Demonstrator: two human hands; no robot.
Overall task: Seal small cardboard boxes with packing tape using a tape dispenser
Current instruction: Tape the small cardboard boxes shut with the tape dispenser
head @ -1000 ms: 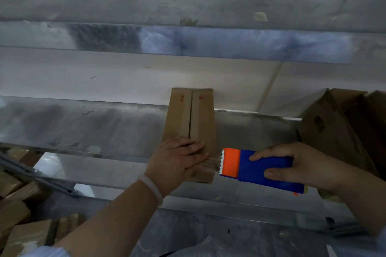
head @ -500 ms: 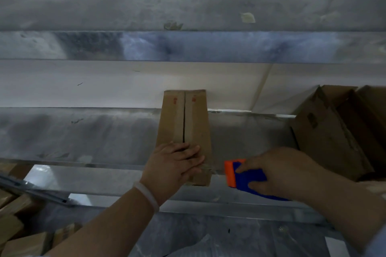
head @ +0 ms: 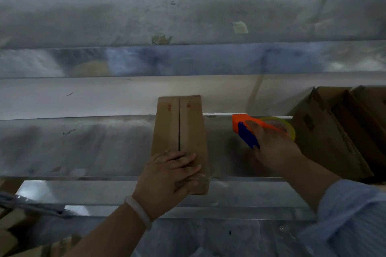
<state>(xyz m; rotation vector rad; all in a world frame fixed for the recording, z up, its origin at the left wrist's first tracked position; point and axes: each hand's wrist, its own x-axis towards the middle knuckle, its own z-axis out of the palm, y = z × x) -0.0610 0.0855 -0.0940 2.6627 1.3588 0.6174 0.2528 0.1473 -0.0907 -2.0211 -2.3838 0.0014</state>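
Closest, the left grip (head: 167, 175), a hand with a white band (head: 137, 212) on its wrist, lies flat on the near end of the small cardboard box (head: 183, 127), fingers straight. The box lies long on the shiny desk (head: 83, 148). A dark gap runs down the middle of its top. To its right, not touching it, the right grip (head: 273, 150) curls around the blue and orange tape dispenser (head: 243, 131). Farther right sit big brown boxes (head: 325, 131).

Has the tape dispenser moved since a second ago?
Yes. Against the box, the tape dispenser went from its near end rightward and away, toward the far end.
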